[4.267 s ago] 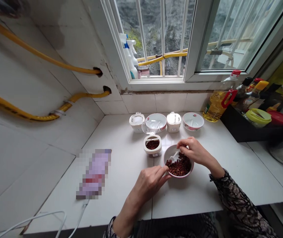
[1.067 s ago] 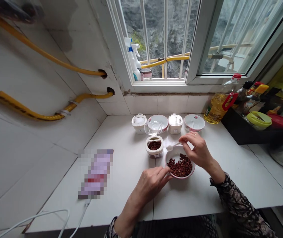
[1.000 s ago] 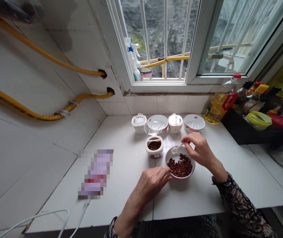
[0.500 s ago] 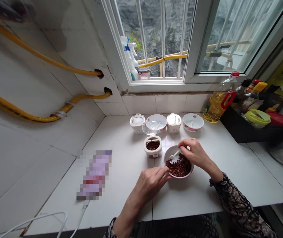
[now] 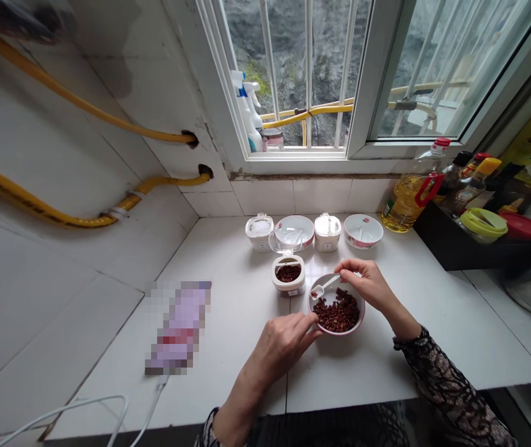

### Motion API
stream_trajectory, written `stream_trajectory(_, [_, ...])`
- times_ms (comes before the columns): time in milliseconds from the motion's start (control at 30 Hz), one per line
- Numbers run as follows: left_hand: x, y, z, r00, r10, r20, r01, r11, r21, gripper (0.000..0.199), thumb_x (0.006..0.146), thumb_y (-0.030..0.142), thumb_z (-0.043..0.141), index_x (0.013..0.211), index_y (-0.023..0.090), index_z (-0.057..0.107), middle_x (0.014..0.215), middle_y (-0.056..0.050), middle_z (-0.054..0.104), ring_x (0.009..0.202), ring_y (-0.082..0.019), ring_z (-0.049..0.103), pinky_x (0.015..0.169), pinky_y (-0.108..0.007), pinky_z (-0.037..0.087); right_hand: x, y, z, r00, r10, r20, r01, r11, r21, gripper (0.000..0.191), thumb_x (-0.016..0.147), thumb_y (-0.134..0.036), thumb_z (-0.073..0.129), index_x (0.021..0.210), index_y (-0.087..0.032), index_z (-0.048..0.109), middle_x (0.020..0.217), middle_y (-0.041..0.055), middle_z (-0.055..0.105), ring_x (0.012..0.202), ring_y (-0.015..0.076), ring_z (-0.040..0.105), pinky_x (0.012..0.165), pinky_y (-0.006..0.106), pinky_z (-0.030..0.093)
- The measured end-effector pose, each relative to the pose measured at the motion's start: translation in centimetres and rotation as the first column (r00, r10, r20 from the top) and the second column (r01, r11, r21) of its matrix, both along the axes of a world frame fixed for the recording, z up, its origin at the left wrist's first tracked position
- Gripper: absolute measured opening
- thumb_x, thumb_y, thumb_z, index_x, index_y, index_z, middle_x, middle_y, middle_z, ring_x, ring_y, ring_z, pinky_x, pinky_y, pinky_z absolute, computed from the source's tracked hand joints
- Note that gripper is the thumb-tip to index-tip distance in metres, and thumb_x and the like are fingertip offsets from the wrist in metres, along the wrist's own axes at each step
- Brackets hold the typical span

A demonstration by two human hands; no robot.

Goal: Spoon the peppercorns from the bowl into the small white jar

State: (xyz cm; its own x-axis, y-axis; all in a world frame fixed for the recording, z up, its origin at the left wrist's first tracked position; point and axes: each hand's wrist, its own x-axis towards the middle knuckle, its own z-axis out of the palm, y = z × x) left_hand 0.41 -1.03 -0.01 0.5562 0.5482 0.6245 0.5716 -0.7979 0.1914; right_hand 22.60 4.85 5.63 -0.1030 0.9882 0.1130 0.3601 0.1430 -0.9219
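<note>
A bowl [image 5: 361,320] with a pink rim holds a heap of dark red dried pieces [image 5: 338,312]. My left hand [image 5: 284,341] pinches its near left rim between thumb and fingers. Closed round the handle of a small white spoon [image 5: 320,291] is my right hand [image 5: 363,282], above the bowl's far right side. The spoon's head lies over the bowl's far left part, with a few reddish bits in it. Just behind and left of the bowl stands an open white jar [image 5: 288,284] with similar dark pieces inside, touched by neither hand.
Behind stand two white lidded jars [image 5: 259,233] [image 5: 327,233] and two patterned bowls [image 5: 294,232] [image 5: 363,231]. An oil bottle [image 5: 400,198] and a black box [image 5: 451,245] of condiments are at right. A pixelated purple object [image 5: 180,329] with a white cable lies left.
The spoon has lifted off the dried pieces and moved toward the bowl's far left rim. My left hand still holds the rim.
</note>
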Motion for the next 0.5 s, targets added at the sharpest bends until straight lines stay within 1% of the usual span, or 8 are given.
stream_trajectory(100, [0.1, 0.0, 0.0, 1.000, 0.004, 0.000, -0.004, 1.000, 0.012, 0.028, 0.108, 0.034, 0.036, 0.100, 0.016, 0.057, 0.068, 0.001, 0.064, 0.053, -0.013, 0.060, 0.047, -0.025, 0.042, -0.7, 0.0, 0.3, 0.999, -0.013, -0.045, 0.018, 0.995, 0.096, 0.018, 0.083, -0.030, 0.059, 0.084, -0.018, 0.072, 0.075, 0.0035, 0.073, 0.071, 0.0186, 0.068, 0.068, 0.030, 0.053])
stream_trajectory(167, [0.1, 0.0, 0.0, 1.000, 0.007, -0.003, -0.007, 1.000, 0.018, 0.028, 0.108, 0.034, 0.036, 0.099, 0.017, 0.056, 0.067, 0.001, 0.064, 0.053, -0.013, 0.061, 0.047, -0.025, 0.042, -1.5, -0.1, 0.7, 0.999, -0.009, -0.034, 0.016, 0.978, 0.209, 0.018, 0.088, -0.030, 0.058, 0.090, -0.019, 0.072, 0.083, 0.0049, 0.075, 0.075, 0.0192, 0.070, 0.071, 0.031, 0.054])
stream_trajectory(200, [0.1, 0.0, 0.0, 1.000, 0.008, -0.005, -0.008, 1.000, 0.019, 0.028, 0.108, 0.034, 0.036, 0.099, 0.017, 0.056, 0.067, 0.001, 0.063, 0.053, -0.014, 0.061, 0.047, -0.025, 0.041, -1.9, -0.2, 0.9, 1.000, -0.011, -0.006, 0.012, 0.959, 0.284, 0.017, 0.090, -0.028, 0.057, 0.093, -0.020, 0.071, 0.086, 0.0053, 0.075, 0.078, 0.0196, 0.070, 0.073, 0.032, 0.054])
stream_trajectory(267, [0.1, 0.0, 0.1, 1.000, 0.009, -0.010, -0.008, 1.000, 0.018, 0.028, 0.108, 0.033, 0.036, 0.099, 0.017, 0.056, 0.066, 0.001, 0.063, 0.052, -0.014, 0.061, 0.047, -0.025, 0.041, -2.7, -0.3, 1.0, 0.994, -0.025, 0.106, -0.028, 0.886, 0.463, 0.016, 0.094, -0.023, 0.054, 0.096, -0.021, 0.070, 0.088, 0.0059, 0.075, 0.082, 0.0204, 0.069, 0.079, 0.036, 0.052])
stream_trajectory(333, [0.1, 0.0, 0.2, 1.000, 0.012, -0.013, -0.012, 1.000, 0.018, 0.029, 0.108, 0.033, 0.035, 0.098, 0.017, 0.057, 0.065, 0.001, 0.063, 0.052, -0.014, 0.060, 0.046, -0.025, 0.040, -3.5, -0.3, 0.8, 0.963, -0.038, 0.266, -0.137, 0.780, 0.610, 0.021, 0.096, -0.016, 0.049, 0.098, -0.020, 0.070, 0.088, 0.0068, 0.074, 0.084, 0.0211, 0.066, 0.083, 0.038, 0.050])
stream_trajectory(400, [0.2, 0.0, 0.3, 1.000, 0.018, -0.015, -0.018, 1.000, 0.017, 0.029, 0.108, 0.033, 0.036, 0.096, 0.017, 0.057, 0.064, 0.001, 0.062, 0.051, -0.014, 0.060, 0.046, -0.025, 0.040, -3.9, -0.3, 0.6, 0.913, -0.049, 0.404, -0.264, 0.684, 0.680, 0.026, 0.096, -0.009, 0.044, 0.099, -0.019, 0.069, 0.089, 0.0071, 0.074, 0.083, 0.0208, 0.064, 0.085, 0.039, 0.048])
stream_trajectory(433, [0.2, 0.0, 0.3, 1.000, 0.021, -0.016, -0.021, 1.000, 0.017, 0.030, 0.108, 0.033, 0.036, 0.096, 0.017, 0.057, 0.063, 0.001, 0.062, 0.050, -0.014, 0.060, 0.046, -0.025, 0.039, -4.0, -0.3, 0.6, 0.894, -0.054, 0.445, -0.306, 0.651, 0.695, 0.028, 0.095, -0.007, 0.043, 0.100, -0.019, 0.068, 0.090, 0.0070, 0.074, 0.082, 0.0205, 0.063, 0.085, 0.039, 0.047])
stream_trajectory(500, [0.2, 0.0, 0.3, 1.000, 0.022, -0.022, -0.022, 1.000, 0.015, 0.030, 0.108, 0.034, 0.036, 0.096, 0.017, 0.058, 0.064, 0.001, 0.062, 0.051, -0.014, 0.060, 0.045, -0.025, 0.040, -3.8, -0.4, 0.8, 0.887, -0.064, 0.457, -0.325, 0.616, 0.717, 0.028, 0.094, -0.004, 0.044, 0.100, -0.019, 0.067, 0.090, 0.0065, 0.074, 0.082, 0.0202, 0.062, 0.085, 0.038, 0.046])
